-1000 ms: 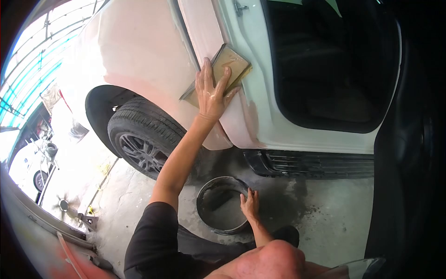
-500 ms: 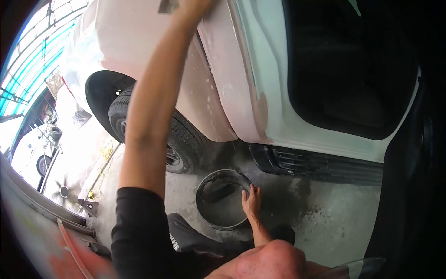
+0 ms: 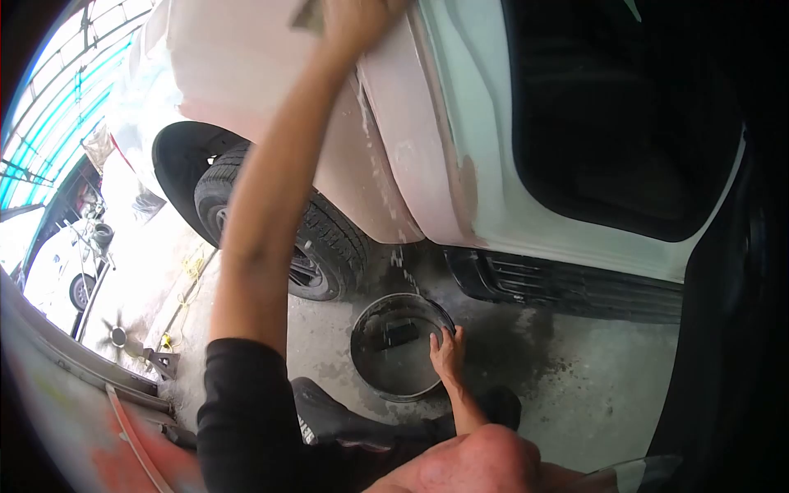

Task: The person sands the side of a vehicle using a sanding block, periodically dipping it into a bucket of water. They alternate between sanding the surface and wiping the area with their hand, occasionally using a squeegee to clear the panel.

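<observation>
My left hand (image 3: 360,23) is raised to the car's pale pinkish panel (image 3: 246,66) at the top edge, its fingertips partly cut off by the frame. A flat grey-brown pad (image 3: 307,16) sticks out beside it, and the hand is closed on this. White wet streaks run down along the door seam below. Low down, my right hand (image 3: 447,358) grips the right rim of a round dark tub (image 3: 357,361) on the floor, thumb inside. Water and a dark block (image 3: 399,334) show in the tub.
A tyre (image 3: 329,246) stands left of the tub, under the wheel arch. The black side step (image 3: 567,283) juts out below the white door (image 3: 485,164). A fan (image 3: 120,337) is at the left. My bent knee (image 3: 485,460) is at the bottom; the concrete is wet in patches.
My left hand has shifted slightly right with the pad. Fresh white streaks now run down the seam and drip towards the tub. My right hand stays on the rim.
</observation>
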`<action>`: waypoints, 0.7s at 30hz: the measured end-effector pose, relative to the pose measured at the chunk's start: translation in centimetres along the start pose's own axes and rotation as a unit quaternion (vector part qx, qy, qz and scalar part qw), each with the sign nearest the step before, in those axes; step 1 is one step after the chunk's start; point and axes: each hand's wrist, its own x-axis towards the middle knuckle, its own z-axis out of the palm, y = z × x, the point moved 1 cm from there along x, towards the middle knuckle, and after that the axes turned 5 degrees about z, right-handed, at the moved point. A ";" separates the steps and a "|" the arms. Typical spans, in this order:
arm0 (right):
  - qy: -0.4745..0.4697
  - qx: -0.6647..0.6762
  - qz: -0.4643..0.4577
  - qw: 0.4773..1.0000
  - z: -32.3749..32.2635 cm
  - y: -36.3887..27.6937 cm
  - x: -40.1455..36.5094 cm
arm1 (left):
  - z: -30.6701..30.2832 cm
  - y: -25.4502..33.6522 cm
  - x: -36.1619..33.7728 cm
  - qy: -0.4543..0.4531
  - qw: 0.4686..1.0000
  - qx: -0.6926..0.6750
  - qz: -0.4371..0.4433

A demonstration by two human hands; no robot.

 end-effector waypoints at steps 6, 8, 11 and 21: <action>0.002 -0.002 -0.005 1.000 -0.1 0.1 0.1 | 1.9 2.0 -5.7 0.093 0.994 0.031 -0.051; 0.000 -0.006 -0.010 1.000 0.1 0.2 -0.4 | 2.5 5.2 -14.1 0.098 0.995 0.025 -0.017; -0.012 -0.015 -0.019 1.000 -1.0 0.0 0.0 | 1.7 5.7 -15.2 0.072 0.997 0.009 -0.005; -0.009 -0.014 -0.011 1.000 -0.3 -0.6 -0.4 | 2.6 4.2 -12.5 0.062 0.997 0.044 -0.025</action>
